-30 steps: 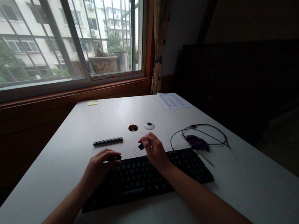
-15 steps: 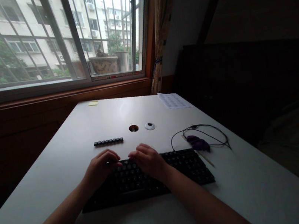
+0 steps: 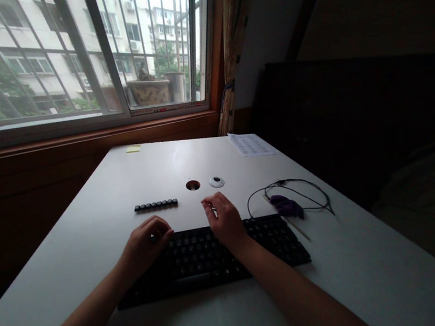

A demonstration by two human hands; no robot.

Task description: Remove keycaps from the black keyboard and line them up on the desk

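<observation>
A black keyboard (image 3: 198,253) lies across the desk in front of me. My left hand (image 3: 147,242) rests at its back left part, fingers curled and the thumb close to the fingertips. Whether anything small is between them, I cannot make out. My right hand (image 3: 225,219) is raised over the keyboard's back edge, with thumb and fingers drawn together. What it pinches, if anything, is too small to name. Beyond the left hand stands a neat row of small black keycaps (image 3: 155,205). Both forearms hide parts of the keyboard.
Right of the keyboard lie a looped black cable (image 3: 306,183), a purple cloth (image 3: 286,206) and a thin stick (image 3: 299,229). Farther back are a round desk hole (image 3: 193,185), a white ring cover (image 3: 216,181), printed paper (image 3: 251,144) and a yellow note (image 3: 133,149).
My right hand has lifted from the keyboard's upper keys and moved away from me and to the right, apart from the left hand. The left hand has barely moved.
</observation>
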